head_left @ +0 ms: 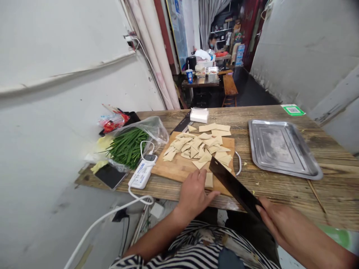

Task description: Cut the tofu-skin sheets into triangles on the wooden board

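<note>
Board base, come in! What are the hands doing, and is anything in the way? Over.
Right hand gripping knife. Left hand beside slice. Cut pieces heaped on board. Power strip close by board's left edge.

Pale beige tofu-sheet pieces point(198, 145), many cut into flat triangles, lie loosely heaped on a light-brown wooden cutting board point(171, 164) at the frame's centre. One small rectangular tofu piece point(209, 180) lies below the heap. A dark, broad-bladed cleaver point(234, 185) slants from centre toward lower right, crossing the board's right side.
</note>
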The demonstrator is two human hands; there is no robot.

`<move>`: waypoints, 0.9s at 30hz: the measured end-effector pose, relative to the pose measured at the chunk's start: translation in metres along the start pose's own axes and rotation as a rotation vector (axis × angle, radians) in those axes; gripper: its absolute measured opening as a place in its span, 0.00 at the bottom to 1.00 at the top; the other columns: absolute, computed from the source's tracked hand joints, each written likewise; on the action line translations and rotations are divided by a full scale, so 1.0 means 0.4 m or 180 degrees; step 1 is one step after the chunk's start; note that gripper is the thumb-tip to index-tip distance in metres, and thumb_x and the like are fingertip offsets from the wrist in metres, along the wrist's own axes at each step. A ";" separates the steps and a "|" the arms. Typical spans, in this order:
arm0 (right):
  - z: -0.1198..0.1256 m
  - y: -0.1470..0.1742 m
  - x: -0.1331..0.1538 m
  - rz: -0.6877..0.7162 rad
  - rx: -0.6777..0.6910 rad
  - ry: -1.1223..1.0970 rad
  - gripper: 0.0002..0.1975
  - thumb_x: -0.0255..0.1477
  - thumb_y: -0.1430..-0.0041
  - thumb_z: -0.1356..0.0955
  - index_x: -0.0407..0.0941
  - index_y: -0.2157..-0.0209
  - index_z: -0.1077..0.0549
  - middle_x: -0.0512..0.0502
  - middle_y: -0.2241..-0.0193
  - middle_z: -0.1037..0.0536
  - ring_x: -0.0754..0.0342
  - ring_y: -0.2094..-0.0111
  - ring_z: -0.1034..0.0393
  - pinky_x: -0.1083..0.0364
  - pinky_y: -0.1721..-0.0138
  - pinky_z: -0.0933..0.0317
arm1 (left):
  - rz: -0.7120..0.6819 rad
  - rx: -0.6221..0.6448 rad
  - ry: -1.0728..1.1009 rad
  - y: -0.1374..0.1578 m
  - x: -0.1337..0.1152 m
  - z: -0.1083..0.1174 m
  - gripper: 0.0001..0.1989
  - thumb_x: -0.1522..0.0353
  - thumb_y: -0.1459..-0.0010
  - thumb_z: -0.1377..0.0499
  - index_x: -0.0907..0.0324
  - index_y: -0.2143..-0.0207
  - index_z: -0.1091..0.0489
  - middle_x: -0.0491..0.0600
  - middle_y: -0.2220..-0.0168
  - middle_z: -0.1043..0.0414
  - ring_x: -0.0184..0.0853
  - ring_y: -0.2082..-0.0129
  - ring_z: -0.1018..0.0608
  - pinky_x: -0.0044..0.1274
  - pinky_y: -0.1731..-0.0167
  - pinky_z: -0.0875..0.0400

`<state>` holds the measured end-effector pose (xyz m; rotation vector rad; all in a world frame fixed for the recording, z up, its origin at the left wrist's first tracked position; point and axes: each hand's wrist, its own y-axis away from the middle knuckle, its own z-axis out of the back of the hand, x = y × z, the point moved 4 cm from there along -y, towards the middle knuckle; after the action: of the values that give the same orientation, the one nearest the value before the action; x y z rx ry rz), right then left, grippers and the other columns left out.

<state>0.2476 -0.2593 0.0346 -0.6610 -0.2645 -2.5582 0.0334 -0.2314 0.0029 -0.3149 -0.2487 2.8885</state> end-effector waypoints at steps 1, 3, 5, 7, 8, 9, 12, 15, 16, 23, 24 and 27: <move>0.000 0.000 0.000 -0.0003 0.0003 -0.0010 0.16 0.30 0.38 0.48 0.45 0.70 0.34 0.47 0.84 0.28 0.52 0.83 0.32 0.56 0.81 0.40 | 0.0093 0.0009 -0.0098 -0.004 -0.009 -0.004 0.32 0.52 0.52 0.43 0.63 0.50 0.41 0.57 0.58 0.36 0.44 0.57 0.32 0.35 0.57 0.35; 0.000 0.000 -0.002 -0.0006 0.0020 -0.0028 0.16 0.30 0.38 0.49 0.45 0.70 0.34 0.47 0.85 0.28 0.52 0.84 0.32 0.56 0.81 0.40 | 0.0228 0.0033 -0.0269 -0.013 -0.018 -0.010 0.26 0.55 0.49 0.44 0.65 0.53 0.38 0.56 0.62 0.35 0.43 0.60 0.32 0.34 0.58 0.34; -0.003 0.002 -0.005 -0.0008 0.0044 -0.0061 0.16 0.30 0.38 0.49 0.45 0.70 0.34 0.48 0.85 0.28 0.52 0.84 0.32 0.57 0.81 0.41 | 0.0288 0.0025 -0.0343 -0.020 -0.015 -0.012 0.21 0.60 0.46 0.46 0.65 0.54 0.37 0.55 0.64 0.36 0.42 0.61 0.32 0.33 0.58 0.35; -0.007 0.006 -0.011 -0.0007 0.0017 -0.0125 0.16 0.30 0.38 0.48 0.45 0.70 0.34 0.48 0.85 0.28 0.53 0.84 0.32 0.57 0.80 0.40 | 0.0270 -0.0004 -0.0270 -0.022 -0.002 -0.010 0.19 0.63 0.47 0.46 0.64 0.54 0.37 0.55 0.63 0.36 0.41 0.60 0.33 0.33 0.58 0.36; -0.009 0.008 -0.014 -0.0007 -0.0008 -0.0162 0.16 0.30 0.38 0.48 0.45 0.70 0.34 0.48 0.84 0.28 0.53 0.84 0.32 0.57 0.80 0.40 | 0.0233 -0.0006 -0.0193 -0.021 0.005 -0.010 0.20 0.64 0.48 0.45 0.63 0.53 0.37 0.54 0.62 0.36 0.41 0.60 0.33 0.32 0.57 0.36; -0.011 0.010 -0.017 -0.0007 -0.0034 -0.0201 0.15 0.31 0.38 0.48 0.45 0.70 0.34 0.48 0.84 0.28 0.54 0.84 0.32 0.57 0.79 0.40 | 0.0187 0.0004 -0.0107 -0.020 0.012 -0.009 0.20 0.65 0.49 0.44 0.61 0.53 0.37 0.54 0.62 0.36 0.41 0.59 0.33 0.32 0.57 0.36; -0.016 0.013 -0.025 -0.0025 -0.0080 -0.0284 0.15 0.31 0.38 0.47 0.45 0.71 0.34 0.48 0.83 0.27 0.54 0.82 0.31 0.57 0.78 0.39 | 0.0152 -0.0041 -0.0001 -0.015 0.023 -0.006 0.20 0.66 0.50 0.44 0.59 0.53 0.38 0.53 0.61 0.36 0.41 0.59 0.33 0.33 0.56 0.36; -0.018 0.014 -0.029 -0.0043 -0.0082 -0.0309 0.16 0.30 0.37 0.48 0.45 0.71 0.35 0.47 0.82 0.27 0.53 0.81 0.30 0.57 0.78 0.39 | 0.0247 -0.0242 -0.0137 -0.011 0.020 -0.004 0.19 0.63 0.48 0.45 0.61 0.54 0.37 0.54 0.63 0.36 0.42 0.59 0.33 0.35 0.57 0.36; -0.019 0.014 -0.030 -0.0047 -0.0091 -0.0321 0.16 0.30 0.37 0.48 0.45 0.71 0.35 0.47 0.82 0.27 0.52 0.81 0.30 0.57 0.78 0.39 | 0.0254 -0.0308 -0.0166 -0.011 0.017 -0.005 0.19 0.62 0.47 0.45 0.61 0.54 0.37 0.54 0.63 0.37 0.43 0.59 0.33 0.35 0.58 0.36; -0.025 0.018 -0.034 -0.0094 -0.0080 -0.0359 0.14 0.29 0.38 0.47 0.44 0.70 0.34 0.47 0.84 0.27 0.53 0.82 0.31 0.57 0.79 0.43 | 0.0378 -0.0125 -0.0036 -0.020 0.009 -0.020 0.19 0.62 0.44 0.47 0.61 0.52 0.39 0.53 0.63 0.40 0.39 0.64 0.30 0.31 0.63 0.32; -0.027 0.019 -0.035 -0.0104 -0.0059 -0.0319 0.14 0.28 0.38 0.47 0.44 0.70 0.34 0.47 0.83 0.27 0.53 0.81 0.30 0.57 0.79 0.43 | 0.0423 -0.0126 -0.0010 -0.021 0.011 -0.020 0.18 0.61 0.45 0.47 0.61 0.54 0.39 0.54 0.62 0.41 0.39 0.63 0.30 0.31 0.63 0.31; -0.036 0.019 -0.038 -0.0126 0.0013 -0.0221 0.14 0.27 0.38 0.47 0.44 0.70 0.35 0.46 0.81 0.26 0.53 0.81 0.30 0.57 0.79 0.45 | 0.0477 -0.0202 0.0065 -0.026 0.020 -0.021 0.19 0.60 0.46 0.45 0.63 0.56 0.39 0.56 0.58 0.41 0.41 0.59 0.31 0.32 0.61 0.32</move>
<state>0.2571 -0.2642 0.0149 -0.7511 -0.3089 -2.5747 0.0300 -0.2185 -0.0048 -0.3896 -0.3273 3.0273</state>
